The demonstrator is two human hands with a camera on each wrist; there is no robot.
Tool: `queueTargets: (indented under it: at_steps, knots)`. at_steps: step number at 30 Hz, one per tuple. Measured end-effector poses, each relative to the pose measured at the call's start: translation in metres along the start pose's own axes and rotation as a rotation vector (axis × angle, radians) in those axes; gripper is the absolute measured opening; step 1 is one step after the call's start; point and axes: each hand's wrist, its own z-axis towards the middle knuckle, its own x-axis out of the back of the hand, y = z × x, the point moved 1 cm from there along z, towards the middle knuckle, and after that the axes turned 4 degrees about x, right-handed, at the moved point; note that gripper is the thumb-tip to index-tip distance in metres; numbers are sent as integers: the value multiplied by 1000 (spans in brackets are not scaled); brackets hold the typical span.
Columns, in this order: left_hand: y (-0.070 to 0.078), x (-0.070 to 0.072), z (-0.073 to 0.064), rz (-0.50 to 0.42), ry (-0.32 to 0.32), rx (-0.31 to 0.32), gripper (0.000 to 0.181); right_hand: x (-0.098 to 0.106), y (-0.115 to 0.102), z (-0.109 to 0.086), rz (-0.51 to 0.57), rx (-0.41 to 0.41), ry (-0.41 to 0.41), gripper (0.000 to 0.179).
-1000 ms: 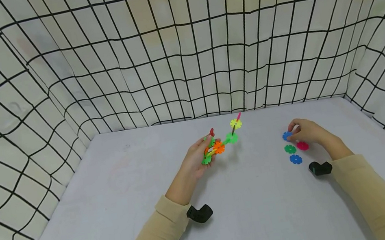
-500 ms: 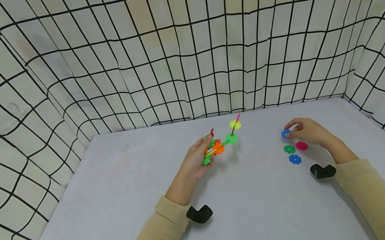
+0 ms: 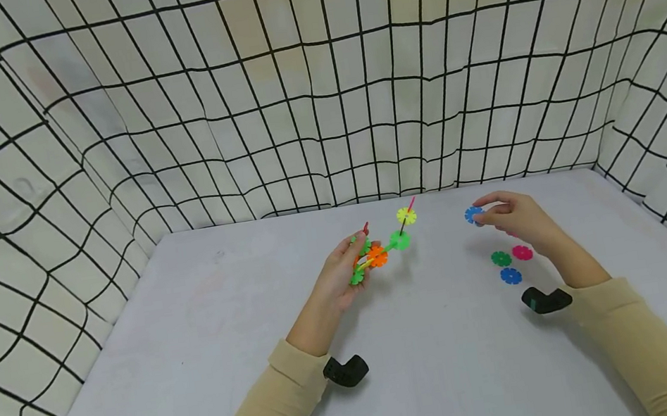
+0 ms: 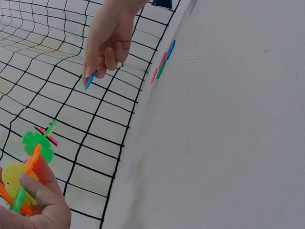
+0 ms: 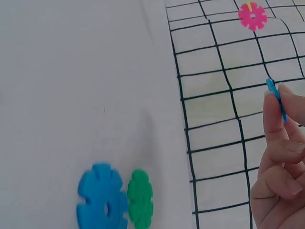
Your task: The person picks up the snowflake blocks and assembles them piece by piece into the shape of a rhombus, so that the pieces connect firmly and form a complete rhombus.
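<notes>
My left hand (image 3: 338, 275) grips a chain of interlocked notched plastic discs; an orange disc (image 3: 377, 255), a green disc (image 3: 400, 240) and a yellow disc (image 3: 406, 216) reach out to the right, with a pink disc seen edge-on at the tip. The left wrist view shows the fingers curled around a yellow disc (image 4: 19, 181) of that chain. Between thumb and forefinger my right hand (image 3: 521, 221) pinches a blue disc (image 3: 473, 215), raised above the table. The right wrist view shows this blue disc (image 5: 276, 99) edge-on.
Loose discs lie on the white table (image 3: 257, 304) below my right hand: a green disc (image 3: 501, 258), a pink disc (image 3: 522, 252) and another blue disc (image 3: 511, 276). Another pink piece is partly hidden behind that hand. A black grid net (image 3: 343, 93) encloses the back and sides.
My right hand has lifted the blue disc off the table and moved it up and left, toward the chain. The left hand and its chain have stayed nearly still.
</notes>
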Motion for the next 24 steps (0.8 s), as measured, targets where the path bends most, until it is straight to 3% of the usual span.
queueTargets:
  at_steps: [11, 24]
  knots:
    - [-1, 0, 1, 2, 18, 13, 40, -21, -37, 3, 213, -27, 58, 55]
    - [-2, -1, 1, 2, 19, 28, 44, -59, -68, 20, 378, 42, 66, 47]
